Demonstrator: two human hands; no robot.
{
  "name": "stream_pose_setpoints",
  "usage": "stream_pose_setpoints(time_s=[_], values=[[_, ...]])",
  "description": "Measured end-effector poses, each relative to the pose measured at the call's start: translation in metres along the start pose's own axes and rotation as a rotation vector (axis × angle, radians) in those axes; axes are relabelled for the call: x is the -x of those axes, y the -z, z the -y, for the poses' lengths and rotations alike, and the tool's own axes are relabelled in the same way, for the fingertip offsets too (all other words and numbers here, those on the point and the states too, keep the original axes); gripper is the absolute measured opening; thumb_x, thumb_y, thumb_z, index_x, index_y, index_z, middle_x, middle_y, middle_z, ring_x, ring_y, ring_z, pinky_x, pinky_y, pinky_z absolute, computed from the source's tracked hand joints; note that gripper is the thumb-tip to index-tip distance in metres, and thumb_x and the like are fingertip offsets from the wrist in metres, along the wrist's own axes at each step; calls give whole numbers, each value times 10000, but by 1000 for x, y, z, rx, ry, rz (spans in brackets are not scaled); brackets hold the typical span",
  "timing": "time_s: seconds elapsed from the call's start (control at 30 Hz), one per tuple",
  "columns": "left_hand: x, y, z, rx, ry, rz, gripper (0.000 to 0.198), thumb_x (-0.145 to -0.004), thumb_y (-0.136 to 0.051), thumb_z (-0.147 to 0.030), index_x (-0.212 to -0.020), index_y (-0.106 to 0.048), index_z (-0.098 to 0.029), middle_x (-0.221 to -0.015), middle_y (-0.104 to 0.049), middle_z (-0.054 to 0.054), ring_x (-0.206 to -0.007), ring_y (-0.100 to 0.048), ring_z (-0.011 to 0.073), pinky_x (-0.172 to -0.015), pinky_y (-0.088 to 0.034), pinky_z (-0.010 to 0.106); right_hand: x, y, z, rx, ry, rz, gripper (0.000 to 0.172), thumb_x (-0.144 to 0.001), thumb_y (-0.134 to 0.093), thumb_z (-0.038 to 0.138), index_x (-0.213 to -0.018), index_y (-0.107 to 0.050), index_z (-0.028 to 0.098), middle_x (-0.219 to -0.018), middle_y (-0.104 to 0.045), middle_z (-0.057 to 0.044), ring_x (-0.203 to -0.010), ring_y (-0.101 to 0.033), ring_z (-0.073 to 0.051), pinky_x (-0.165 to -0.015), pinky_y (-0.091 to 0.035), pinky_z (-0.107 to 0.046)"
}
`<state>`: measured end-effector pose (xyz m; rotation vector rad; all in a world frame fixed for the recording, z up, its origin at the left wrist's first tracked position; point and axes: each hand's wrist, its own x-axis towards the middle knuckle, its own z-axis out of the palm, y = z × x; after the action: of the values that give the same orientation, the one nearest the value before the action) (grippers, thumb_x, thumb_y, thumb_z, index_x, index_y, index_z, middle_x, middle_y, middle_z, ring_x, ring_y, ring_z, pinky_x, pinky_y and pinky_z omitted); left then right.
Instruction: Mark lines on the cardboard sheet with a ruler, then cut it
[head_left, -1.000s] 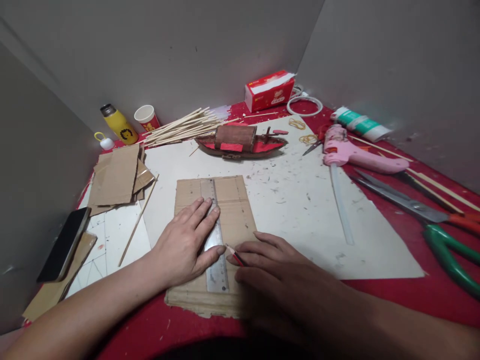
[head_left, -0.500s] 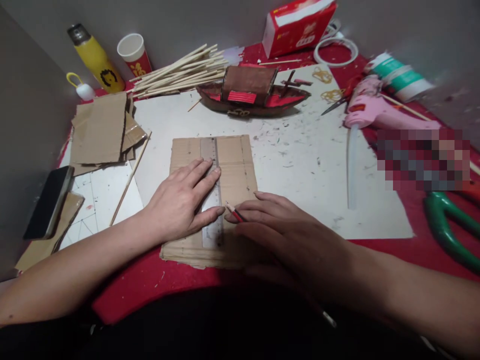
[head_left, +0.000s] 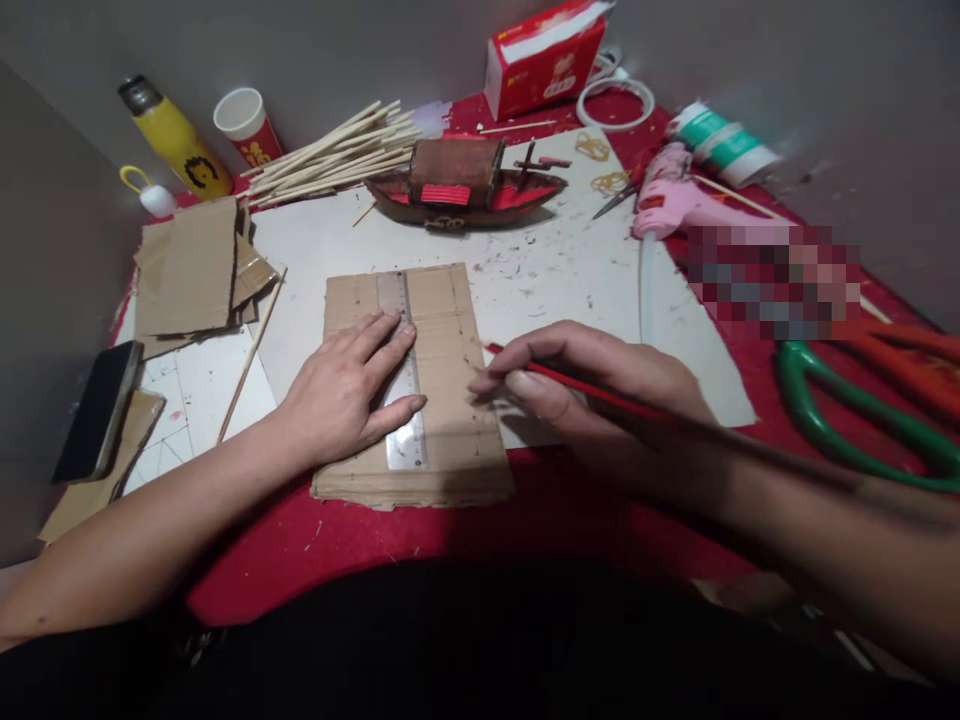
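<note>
My left hand (head_left: 352, 385) lies flat with its fingers stretched across a clear plastic ruler (head_left: 407, 440), pressing it onto a piece of brown cardboard (head_left: 446, 345). The ruler runs lengthwise down the cardboard, its numbered edge facing right. Small pencil marks show near the cardboard's right side. Between the thumb and fingers of my right hand (head_left: 570, 385) is a red and black pencil (head_left: 592, 387). That hand hovers at the cardboard's right edge, the pencil tip pointing left, apart from the ruler.
Behind the cardboard stands a brown model boat (head_left: 465, 185) on white paper (head_left: 540, 260). Wooden sticks (head_left: 330, 155) and cardboard pieces (head_left: 187, 265) lie left, beside a phone (head_left: 97, 410). On the right are a pink glue gun (head_left: 682, 200) and green-handled scissors (head_left: 840, 430).
My right hand has moved right and up off the ruler, turning the pencil so its tip points left. My left hand still holds the ruler down. The view has shifted slightly.
</note>
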<state>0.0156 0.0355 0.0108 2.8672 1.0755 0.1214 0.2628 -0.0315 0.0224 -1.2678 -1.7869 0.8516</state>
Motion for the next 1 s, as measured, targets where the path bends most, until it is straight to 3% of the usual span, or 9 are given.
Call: stream_pose_setpoints(time_s=[0.13,0.23,0.4,0.53,0.77,1.0], values=[[1,0,-1,-8,16,3,699,-961,-486,-537,-1482,-441,-74,-1555,-411,238,-1436,-387,394,-1122,-384,561,2,-3,3,-278,-69,152,311,-980,-519,477,-1040,-702,234,-813,-748,-30,-759,-721,-183,-708,-596,-312],[2,-1,-2,-27,25,3,688,-962,-501,-525,-1484,-438,-82,-1561,-409,226,-1436,-392,379,-1135,-378,533,3,-8,5,-374,-95,200,385,-954,-541,528,-935,-722,189,-788,-711,-47,-667,-677,-151,-608,-575,-271],[2,-1,-4,-47,39,17,688,-960,-517,-520,-1489,-427,-90,-1565,-406,217,-1439,-392,364,-1138,-378,507,6,-17,7,-370,-223,288,259,-924,-586,391,-853,-701,171,-650,-650,-18,-552,-595,-116,-509,-507,-234],[3,-1,-4,-58,46,24,678,-966,-516,-509,-1490,-422,-89,-1568,-404,209,-1442,-389,354,-1146,-369,485,8,-23,5,-297,-221,336,167,-870,-597,307,-823,-683,172,-588,-619,6,-494,-548,-102,-448,-438,-221],[2,-1,-4,-47,31,21,685,-967,-506,-513,-1492,-424,-81,-1562,-409,215,-1436,-394,356,-1152,-357,482,9,-30,4,-149,-80,310,104,-849,-588,239,-773,-644,196,-592,-634,9,-494,-558,-107,-457,-435,-230],[3,-2,-5,-45,39,21,672,-973,-496,-511,-1488,-425,-86,-1565,-406,213,-1444,-384,349,-1148,-360,488,12,-10,12,-395,-293,10,201,-897,-646,342,-747,-584,223,-605,-667,-1,-502,-613,-131,-486,-521,-256]])
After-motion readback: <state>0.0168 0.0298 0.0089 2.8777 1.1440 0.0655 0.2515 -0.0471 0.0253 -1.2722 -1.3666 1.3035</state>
